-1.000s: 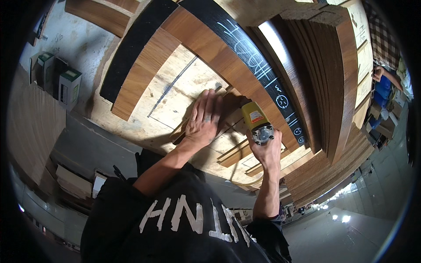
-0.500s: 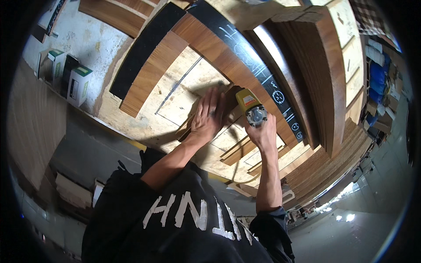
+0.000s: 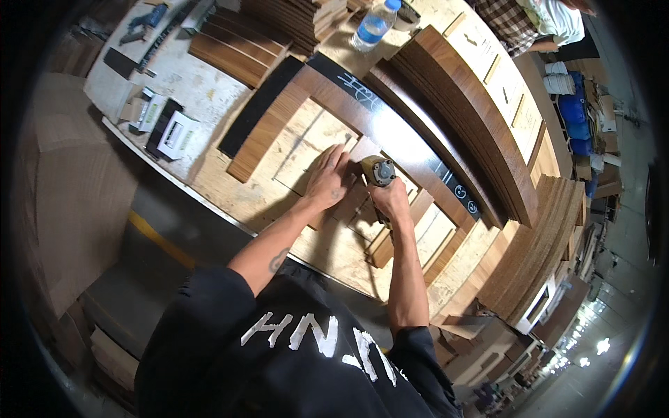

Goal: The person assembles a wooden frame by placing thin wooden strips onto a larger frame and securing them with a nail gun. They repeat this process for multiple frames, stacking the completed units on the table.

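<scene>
A black shirt [image 3: 209,348] with big white marks fills the bottom of the picture, and two bare arms reach up from it to the middle. A short brown wood strip [image 3: 382,249] lies on the tabletop [image 3: 209,173] by the right arm. The right hand [image 3: 391,202] is wrapped around a yellow and gray power tool [image 3: 378,171] in the middle of the picture. Just beside it, the left hand [image 3: 326,182] lies flat, with its fingers straight and close together. It holds nothing that can be seen.

Past the hands, a long brown board [image 3: 324,85] slants from the upper middle down to the right. A black strip [image 3: 446,174] with white drawings runs along its far side. Farther on, curved brown boards [image 3: 474,118] stand close together. A water bottle [image 3: 374,28] stands at the top.
</scene>
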A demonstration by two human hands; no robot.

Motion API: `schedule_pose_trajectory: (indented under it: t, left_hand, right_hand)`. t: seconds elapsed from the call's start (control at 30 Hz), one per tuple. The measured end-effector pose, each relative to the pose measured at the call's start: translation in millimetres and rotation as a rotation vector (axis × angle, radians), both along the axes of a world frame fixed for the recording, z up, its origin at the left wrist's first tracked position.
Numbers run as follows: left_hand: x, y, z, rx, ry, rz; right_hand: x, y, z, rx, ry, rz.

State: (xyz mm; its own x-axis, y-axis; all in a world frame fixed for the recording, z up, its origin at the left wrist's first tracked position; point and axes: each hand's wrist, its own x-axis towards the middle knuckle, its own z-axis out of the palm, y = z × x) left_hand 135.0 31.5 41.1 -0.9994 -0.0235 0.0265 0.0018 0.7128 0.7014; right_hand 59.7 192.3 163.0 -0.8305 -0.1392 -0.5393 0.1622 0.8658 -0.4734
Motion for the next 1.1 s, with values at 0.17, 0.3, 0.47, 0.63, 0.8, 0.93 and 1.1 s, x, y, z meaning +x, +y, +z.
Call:
schedule_pose_trajectory:
  t: [0.17, 0.3, 0.47, 0.63, 0.8, 0.93, 1.1]
  left_hand:
    - [7.4, -99.9, 19.0, -0.355, 0.034, 0.2]
    - [2.8, -163.8, 21.3, -0.543, -0.207, 0.167]
    - [3.8, -179.1, 2.4, -0.552, -0.103, 0.089]
    - [6.7, -174.2, -6.7, -0.464, -0.042, 0.168]
    - [0.6, -187.6, 8.9, -0.25, -0.234, 0.107]
    - [-3.6, -186.6, 9.1, -0.412, -0.272, 0.111]
    - [-4.2, -185.4, -1.6, -0.393, -0.173, 0.16]
  right_hand:
    - [0.6, 1.3, -15.7, -0.034, 0.057, -0.034]
    - [5.7, -9.0, -5.1, 0.014, 0.017, -0.068]
    - [12.3, -9.3, -6.8, 0.013, 0.015, -0.131]
    - [-3.5, -47.5, 9.6, 0.13, -0.062, -0.119]
    - [-41.8, -136.1, 22.9, -0.019, -0.094, -0.05]
    - [-68.1, -168.5, 6.2, 0.03, -0.075, 0.092]
    - [-89.4, -194.1, 4.1, 0.088, -0.051, 0.2]
